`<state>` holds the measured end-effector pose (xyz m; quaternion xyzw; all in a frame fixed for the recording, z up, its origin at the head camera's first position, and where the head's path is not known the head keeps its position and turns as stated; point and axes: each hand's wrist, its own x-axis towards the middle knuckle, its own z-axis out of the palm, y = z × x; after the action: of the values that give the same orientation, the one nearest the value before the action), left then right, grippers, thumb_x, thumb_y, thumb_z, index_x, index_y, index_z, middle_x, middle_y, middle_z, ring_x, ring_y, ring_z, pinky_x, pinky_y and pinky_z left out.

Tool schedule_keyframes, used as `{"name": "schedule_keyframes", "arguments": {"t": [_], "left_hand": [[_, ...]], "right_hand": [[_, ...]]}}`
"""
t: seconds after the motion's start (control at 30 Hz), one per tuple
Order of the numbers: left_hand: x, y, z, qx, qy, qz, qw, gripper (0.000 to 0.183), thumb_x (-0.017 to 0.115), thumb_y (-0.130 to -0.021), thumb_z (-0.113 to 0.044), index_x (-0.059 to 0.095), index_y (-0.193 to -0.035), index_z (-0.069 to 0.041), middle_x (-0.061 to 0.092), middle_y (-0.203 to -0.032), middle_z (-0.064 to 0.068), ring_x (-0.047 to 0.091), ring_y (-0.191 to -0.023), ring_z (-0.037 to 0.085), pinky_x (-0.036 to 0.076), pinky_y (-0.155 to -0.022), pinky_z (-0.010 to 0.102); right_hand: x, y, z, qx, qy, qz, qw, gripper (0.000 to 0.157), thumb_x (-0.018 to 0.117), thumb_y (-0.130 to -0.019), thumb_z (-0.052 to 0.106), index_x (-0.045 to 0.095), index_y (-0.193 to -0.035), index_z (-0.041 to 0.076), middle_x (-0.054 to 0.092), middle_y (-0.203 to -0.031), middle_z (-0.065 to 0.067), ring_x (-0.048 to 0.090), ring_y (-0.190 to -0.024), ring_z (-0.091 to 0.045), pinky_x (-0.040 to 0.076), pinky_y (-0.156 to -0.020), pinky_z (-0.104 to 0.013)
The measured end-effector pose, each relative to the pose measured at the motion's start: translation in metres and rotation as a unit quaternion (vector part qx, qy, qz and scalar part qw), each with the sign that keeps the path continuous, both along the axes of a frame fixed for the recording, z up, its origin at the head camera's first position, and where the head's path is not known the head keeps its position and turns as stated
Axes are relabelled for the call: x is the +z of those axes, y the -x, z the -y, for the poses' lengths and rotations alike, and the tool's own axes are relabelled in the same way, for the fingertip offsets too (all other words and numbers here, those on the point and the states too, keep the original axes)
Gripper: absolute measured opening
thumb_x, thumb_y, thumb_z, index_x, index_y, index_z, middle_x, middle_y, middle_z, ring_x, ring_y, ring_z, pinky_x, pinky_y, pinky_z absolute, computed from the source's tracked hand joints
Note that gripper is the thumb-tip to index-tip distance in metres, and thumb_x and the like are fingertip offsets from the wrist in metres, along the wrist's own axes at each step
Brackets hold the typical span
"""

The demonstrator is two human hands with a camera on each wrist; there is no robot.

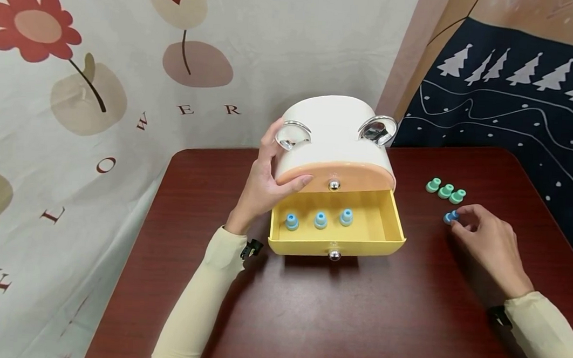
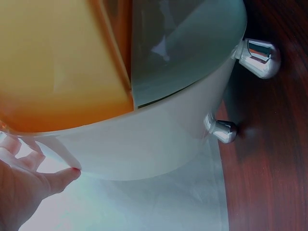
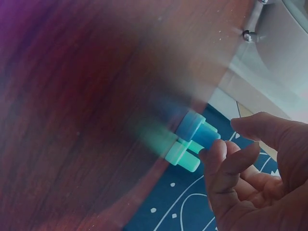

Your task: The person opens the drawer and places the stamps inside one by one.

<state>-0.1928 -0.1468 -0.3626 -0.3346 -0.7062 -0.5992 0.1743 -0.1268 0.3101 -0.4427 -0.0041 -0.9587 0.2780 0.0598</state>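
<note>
A small white drawer box [image 1: 335, 125] stands near the back of the table. My left hand [image 1: 267, 180] grips its left side, thumb over the front of the peach upper drawer [image 1: 364, 177], fingers along the white shell. The yellow lower drawer [image 1: 396, 220] is pulled out. Inside it, several light-blue stepped pegs stand in a row, among them a left peg [image 1: 292, 221] and a right peg [image 1: 346, 217]. My right hand [image 1: 492, 241] is at another blue peg [image 1: 450, 217] on the table; in the right wrist view, thumb and fingers are spread, with a fingertip right at the peg [image 3: 197, 130].
Three green pegs [image 1: 445, 191] stand in a row just behind the right hand. Two round chrome handles [image 1: 378, 131] stick up from the box's top, and chrome knobs [image 1: 334, 255] jut from the drawers. A flower-print cloth [image 1: 274, 38] and a dark tree-print cloth [image 1: 504, 104] hang behind the table.
</note>
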Motion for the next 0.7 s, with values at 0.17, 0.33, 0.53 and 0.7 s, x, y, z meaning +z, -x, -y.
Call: {"name": "schedule_keyframes", "arguments": {"t": [0.17,0.33,0.53,0.7], "left_hand": [[0.012,-0.009,-0.003,-0.006,-0.005,0.002,1.0000,0.102,0.083,-0.084,0.009,0.020,-0.164,0.007,0.052,-0.154,0.020,0.050,-0.141,0.027,0.038,-0.115,0.042],[0.012,-0.009,-0.004,-0.001,-0.001,0.002,1.0000,0.102,0.083,-0.085,0.008,0.021,-0.165,0.005,0.050,-0.155,0.019,0.050,-0.142,0.025,0.038,-0.116,0.042],[-0.006,0.004,0.000,0.001,-0.004,0.008,1.0000,0.108,0.086,-0.083,0.008,0.020,-0.168,-0.002,0.051,-0.157,0.013,0.050,-0.142,0.027,0.038,-0.116,0.042],[-0.019,0.014,0.004,0.001,-0.003,0.000,1.0000,0.112,0.089,-0.083,0.002,0.021,-0.171,-0.009,0.054,-0.157,0.005,0.051,-0.143,0.028,0.039,-0.115,0.044]], "right_hand": [[-0.003,0.005,-0.002,0.005,0.000,-0.004,1.000,0.031,0.074,-0.104,0.020,0.070,-0.127,-0.001,0.075,-0.103,-0.023,0.066,-0.083,-0.033,0.046,-0.063,-0.036],[-0.004,0.009,-0.004,0.010,0.002,-0.021,1.000,0.024,0.078,-0.101,0.018,0.074,-0.119,0.003,0.078,-0.101,-0.020,0.069,-0.084,-0.033,0.046,-0.062,-0.034],[-0.003,0.014,-0.002,0.013,0.001,-0.018,1.000,0.018,0.083,-0.098,0.019,0.076,-0.110,0.007,0.079,-0.091,-0.014,0.069,-0.081,-0.030,0.044,-0.063,-0.034],[-0.003,0.015,0.000,0.018,-0.001,-0.023,1.000,0.016,0.085,-0.097,0.019,0.077,-0.106,0.008,0.080,-0.093,-0.013,0.068,-0.080,-0.026,0.043,-0.065,-0.031]]}}
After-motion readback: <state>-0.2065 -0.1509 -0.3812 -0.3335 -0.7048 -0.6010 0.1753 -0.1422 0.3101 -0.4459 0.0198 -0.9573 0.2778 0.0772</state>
